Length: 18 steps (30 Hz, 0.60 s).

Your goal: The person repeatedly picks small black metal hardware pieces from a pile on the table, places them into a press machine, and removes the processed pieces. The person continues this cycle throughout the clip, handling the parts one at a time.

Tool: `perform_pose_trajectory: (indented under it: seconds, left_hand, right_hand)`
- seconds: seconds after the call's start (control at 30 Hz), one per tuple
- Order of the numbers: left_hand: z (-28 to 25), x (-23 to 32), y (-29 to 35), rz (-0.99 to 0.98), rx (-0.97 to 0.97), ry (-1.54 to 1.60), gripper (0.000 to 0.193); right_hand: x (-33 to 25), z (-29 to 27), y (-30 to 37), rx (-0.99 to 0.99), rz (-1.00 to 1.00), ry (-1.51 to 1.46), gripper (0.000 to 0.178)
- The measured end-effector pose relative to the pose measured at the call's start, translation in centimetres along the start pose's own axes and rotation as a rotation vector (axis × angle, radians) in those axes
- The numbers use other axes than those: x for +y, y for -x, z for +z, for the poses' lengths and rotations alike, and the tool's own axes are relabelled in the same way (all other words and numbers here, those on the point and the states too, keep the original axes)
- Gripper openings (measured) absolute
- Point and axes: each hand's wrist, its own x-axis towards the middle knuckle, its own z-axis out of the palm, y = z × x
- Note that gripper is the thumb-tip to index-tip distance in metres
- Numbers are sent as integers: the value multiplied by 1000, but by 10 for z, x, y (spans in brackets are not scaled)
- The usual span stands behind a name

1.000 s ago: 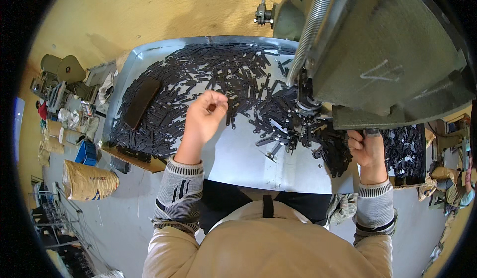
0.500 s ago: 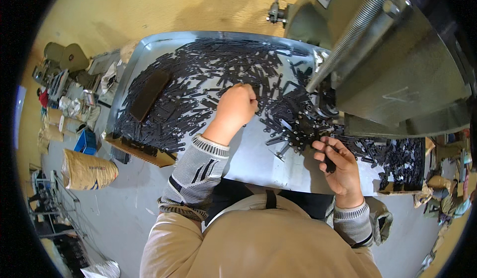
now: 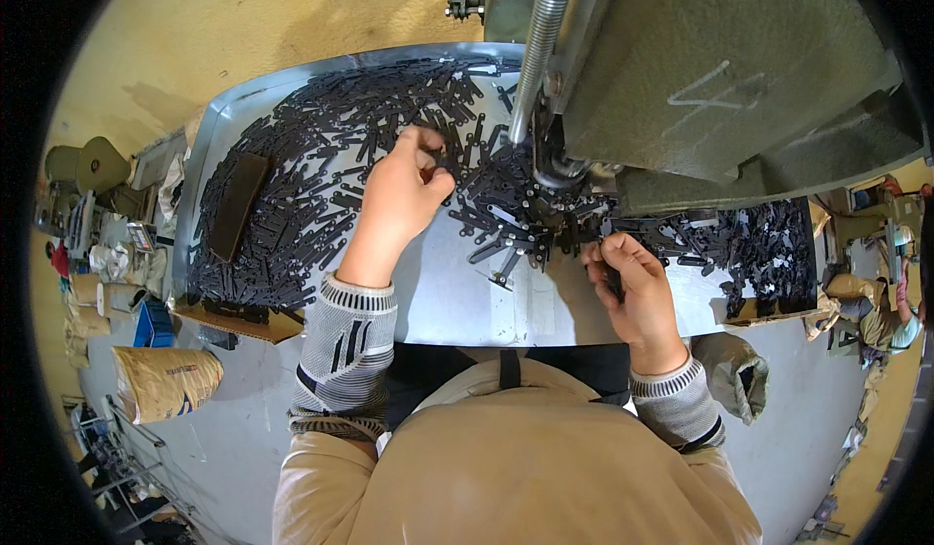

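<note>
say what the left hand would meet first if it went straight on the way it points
Likely the loose black strips just past the left hand, though it might pass above them; one view leaves depth unclear.

The one view is a wide fisheye from the wearer's head, the left of a side-by-side pair, facing steeply down past the chest (image 3: 506, 467) to the bench (image 3: 457, 297). The hands (image 3: 399, 195) sit close, around mid-view. A machine (image 3: 720, 88) looms near at upper right; wall (image 3: 243, 19) and floor (image 3: 243, 428) bend toward the rim.
</note>
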Motion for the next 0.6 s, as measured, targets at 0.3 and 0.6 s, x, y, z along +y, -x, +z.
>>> perform_pose_trajectory:
  seconds: [0.3, 0.6]
  left_hand:
    - [31, 30, 6, -189, -317, 897, 14]
    - [54, 28, 13, -226, -392, 859, 15]
  right_hand:
    - [-8, -4, -4, -26, -149, -40, 7]
    - [-1, 3, -15, 33, -136, 164, 10]
